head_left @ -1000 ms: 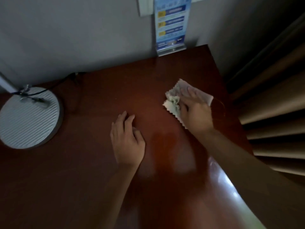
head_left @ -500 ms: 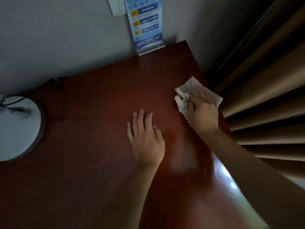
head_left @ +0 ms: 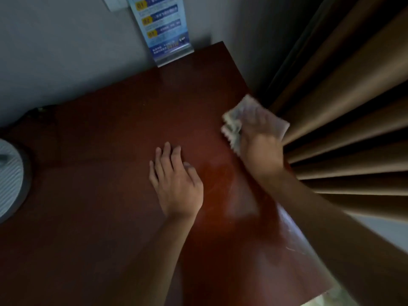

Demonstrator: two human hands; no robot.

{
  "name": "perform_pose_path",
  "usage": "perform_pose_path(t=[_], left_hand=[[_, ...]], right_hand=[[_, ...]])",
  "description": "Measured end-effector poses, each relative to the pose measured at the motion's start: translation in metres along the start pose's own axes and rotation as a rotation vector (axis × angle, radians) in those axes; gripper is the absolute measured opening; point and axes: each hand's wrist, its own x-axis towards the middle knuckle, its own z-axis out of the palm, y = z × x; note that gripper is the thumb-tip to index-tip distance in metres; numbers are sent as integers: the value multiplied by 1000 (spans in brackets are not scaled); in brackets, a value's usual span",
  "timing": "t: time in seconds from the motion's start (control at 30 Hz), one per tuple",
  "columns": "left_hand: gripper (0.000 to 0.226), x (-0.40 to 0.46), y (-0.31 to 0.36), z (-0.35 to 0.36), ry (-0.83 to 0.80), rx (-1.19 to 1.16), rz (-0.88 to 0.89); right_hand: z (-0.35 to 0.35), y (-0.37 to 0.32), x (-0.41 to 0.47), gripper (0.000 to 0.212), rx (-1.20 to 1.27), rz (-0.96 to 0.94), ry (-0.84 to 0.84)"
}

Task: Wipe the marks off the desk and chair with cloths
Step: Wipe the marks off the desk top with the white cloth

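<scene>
The dark reddish-brown desk (head_left: 114, 151) fills most of the view. My right hand (head_left: 260, 146) presses a pale, crumpled cloth (head_left: 231, 127) with a zigzag edge onto the desk near its right edge; the hand and cloth are motion-blurred. My left hand (head_left: 176, 184) lies flat, palm down, on the desk's middle with fingers slightly apart and nothing in it. A shiny streaked patch shows on the wood between the two hands. No chair is in view.
A blue printed sign in a clear stand (head_left: 165, 34) sits at the desk's back edge against the grey wall. A round ribbed lamp base (head_left: 8, 182) is at far left, a cable behind it. Tan pleated curtains (head_left: 344, 120) hang right beside the desk.
My right hand has slid the cloth rightward toward the desk's right edge. The view has shifted right, so the lamp base is mostly out of frame. My left hand stays flat on the desk.
</scene>
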Motion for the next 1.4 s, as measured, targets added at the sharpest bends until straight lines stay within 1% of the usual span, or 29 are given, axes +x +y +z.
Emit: perform_pose_path(t=[0.07,0.13,0.2,0.23,0.33,0.4,0.43,0.5,0.57,0.67,0.7,0.77,0.8,0.83,0.9,0.93,0.97,1.0,1.07,1.1,1.17,1.2,1.27,1.3,1.33,1.37,1.4], left_hand=[[44,0,-1,0,0,17,4],[45,-1,-2,0,-12,39,28],[46,-1,-1,0,-13,32,26],[46,1,0,0,-5,20,11],[44,0,1,0,6,1,-8],[44,0,0,1,11,4,-3],[44,0,0,2,13,-1,-3],[43,0,0,2,20,-11,-2],[43,1,-1,2,27,-14,1],[44,3,-1,1,20,0,19],[44,3,0,0,16,5,13],[45,3,2,-3,0,-8,10],[45,2,3,-4,-6,-24,7],[45,2,3,-5,-11,-40,-3],[45,0,3,-7,-20,-72,-17],[45,1,2,-7,-30,-87,-20],[46,0,1,-9,-45,-106,-17],[46,1,-1,-9,-59,-129,-16],[46,0,-7,-14,-95,-191,-17],[46,2,-9,-17,-121,-232,-16],[45,2,-15,-25,-165,-285,4],[45,0,-19,-29,-180,-285,29],[41,-7,-28,-38,-205,-265,97],[39,-11,-32,-42,-215,-261,129],[38,-16,-38,-48,-214,-253,164],[38,-20,-43,-53,-209,-239,204],[37,-24,-48,-57,-204,-222,241]], right_hand=[[8,-30,-49,44,38,-154,19],[14,-46,-84,39,115,-266,-31],[12,-37,-63,40,105,-332,-45],[12,-29,-42,43,72,-308,-36],[6,-2,35,44,18,-77,-49],[5,6,66,45,14,-2,-70],[5,3,65,45,-6,6,-63],[8,-7,35,49,-29,-36,-39],[11,-28,-27,55,31,-109,-23],[15,-51,-119,42,125,-202,-51],[14,-50,-129,40,132,-242,-62],[10,-34,-112,43,80,-302,-95],[6,-25,-93,48,43,-284,-89],[2,-15,-70,52,23,-228,-82],[-2,2,-33,47,10,-51,-69],[-2,1,-26,45,23,1,-60],[-1,-6,-35,44,30,14,-46],[2,-17,-54,45,28,-5,-44],[6,-46,-123,53,36,-130,-72],[9,-60,-162,54,67,-198,-100],[13,-82,-231,47,139,-336,-173],[13,-87,-250,45,166,-387,-201],[13,-85,-251,46,175,-469,-217],[13,-79,-236,46,154,-469,-202],[13,-74,-214,47,121,-437,-169],[13,-67,-186,49,83,-365,-113],[13,-59,-156,50,45,-277,-95]])
